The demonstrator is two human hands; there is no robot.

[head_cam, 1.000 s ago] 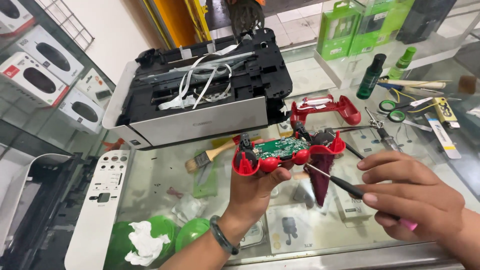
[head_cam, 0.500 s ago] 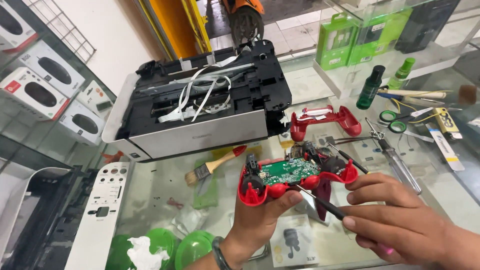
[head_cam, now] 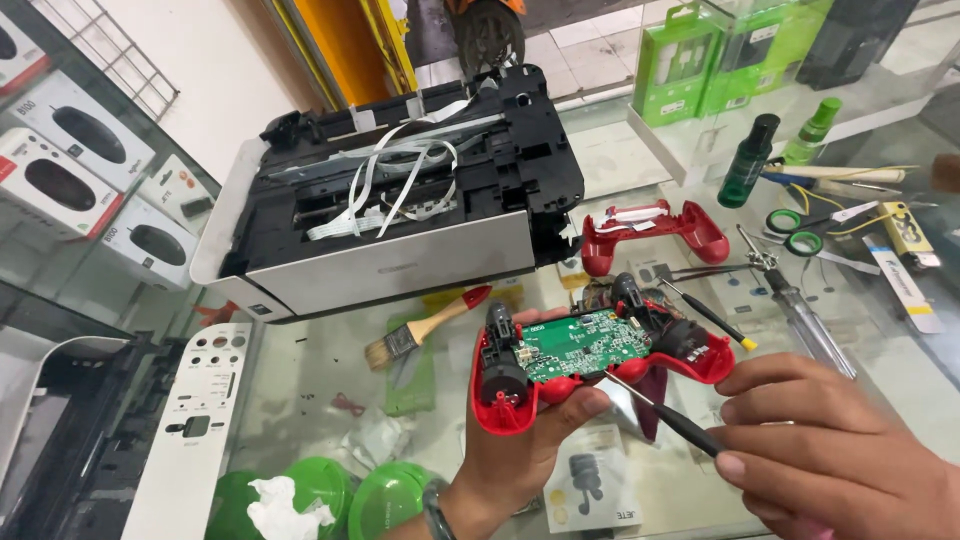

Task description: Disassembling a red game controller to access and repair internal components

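Note:
My left hand [head_cam: 520, 455] grips an opened red game controller [head_cam: 590, 365] from below, its green circuit board [head_cam: 585, 345] and black stick modules facing up. In my right hand [head_cam: 835, 450] is a thin black screwdriver [head_cam: 665, 412], whose metal tip touches the board's lower right edge. The controller's other red shell half [head_cam: 655, 235] lies on the glass counter behind, in front of an opened printer [head_cam: 390, 195].
A paintbrush with a red handle [head_cam: 425, 328] lies left of the controller. Spare screwdrivers [head_cam: 705, 315], green-handled scissors [head_cam: 800, 230], small bottles [head_cam: 748, 160] and green boxes [head_cam: 715, 60] occupy the right. A white panel [head_cam: 195, 430] and green lids [head_cam: 350, 495] sit lower left.
The controller has come lower and flatter in my left hand, with its board turned up. My right hand followed and set the screwdriver tip against the board.

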